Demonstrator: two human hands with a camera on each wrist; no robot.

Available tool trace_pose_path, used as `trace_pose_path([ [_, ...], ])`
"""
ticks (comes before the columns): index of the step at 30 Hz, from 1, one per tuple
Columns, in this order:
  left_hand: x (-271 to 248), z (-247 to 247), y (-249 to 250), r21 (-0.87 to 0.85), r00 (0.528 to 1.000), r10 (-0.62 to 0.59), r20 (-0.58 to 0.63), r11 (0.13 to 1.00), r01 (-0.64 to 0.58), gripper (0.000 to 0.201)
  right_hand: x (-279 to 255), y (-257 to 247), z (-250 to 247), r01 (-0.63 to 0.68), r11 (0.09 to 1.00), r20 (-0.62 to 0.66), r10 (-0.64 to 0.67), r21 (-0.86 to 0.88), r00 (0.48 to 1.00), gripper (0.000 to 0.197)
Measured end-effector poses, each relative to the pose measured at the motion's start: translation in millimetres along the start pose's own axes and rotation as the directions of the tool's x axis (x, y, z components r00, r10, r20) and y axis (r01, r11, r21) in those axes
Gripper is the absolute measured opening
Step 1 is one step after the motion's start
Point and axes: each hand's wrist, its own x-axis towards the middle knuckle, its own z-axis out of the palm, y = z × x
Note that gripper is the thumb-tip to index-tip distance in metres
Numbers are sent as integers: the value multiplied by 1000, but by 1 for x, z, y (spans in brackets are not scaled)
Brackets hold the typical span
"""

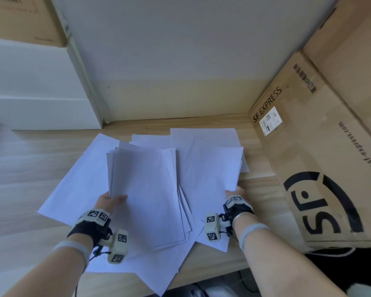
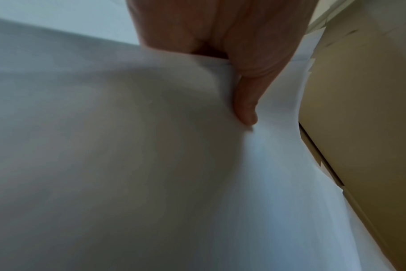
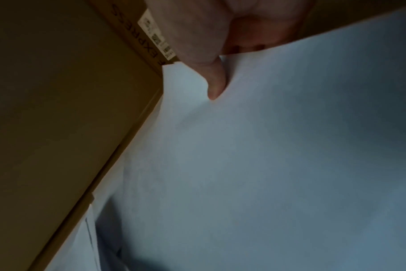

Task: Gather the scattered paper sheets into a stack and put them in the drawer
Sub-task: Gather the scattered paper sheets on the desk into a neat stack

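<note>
Several white paper sheets [image 1: 77, 183] lie overlapping on a light wooden desk [image 1: 19, 168]. My left hand [image 1: 110, 201] holds a raised bundle of sheets [image 1: 144, 189] by its near left edge, thumb on top; the left wrist view shows that thumb [image 2: 246, 108] pressed on the paper [image 2: 127, 146]. My right hand [image 1: 234, 192] pinches the right edge of another lifted sheet [image 1: 210, 168], and the right wrist view shows the thumb [image 3: 214, 88] over the paper [image 3: 267, 146]. No drawer is visible.
A large SF Express cardboard box [image 1: 308, 163] stands close on the right, right beside my right hand. White boxes [image 1: 41, 93] and a cardboard box [image 1: 19, 18] stand at the back left. A grey wall [image 1: 180, 50] rises behind the desk, whose front edge [image 1: 212, 277] is near me.
</note>
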Motion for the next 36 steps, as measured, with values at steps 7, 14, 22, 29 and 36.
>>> trace_pose_path([
  [7, -4, 1, 8, 51, 1000, -4, 4, 999, 3, 39, 5, -30, -60, 81, 987, -235, -46, 142, 971, 15],
  [14, -2, 1, 11, 71, 1000, -18, 11, 997, 17, 40, 13, -61, -79, 228, 939, -244, -165, 257, 956, 35],
  [22, -4, 4, 14, 100, 999, -42, 26, 994, 39, 42, -21, -70, 12, 324, 944, 42, -326, 55, 944, 32],
  [29, -9, 9, 18, 131, 998, -49, 30, 990, 45, 50, -38, -71, 77, 310, 945, 260, -276, -100, 925, 40],
  [36, -19, 14, 20, 85, 997, -7, 72, 996, 1, 40, -40, -71, 104, 399, 868, 379, -276, -296, 883, 57],
])
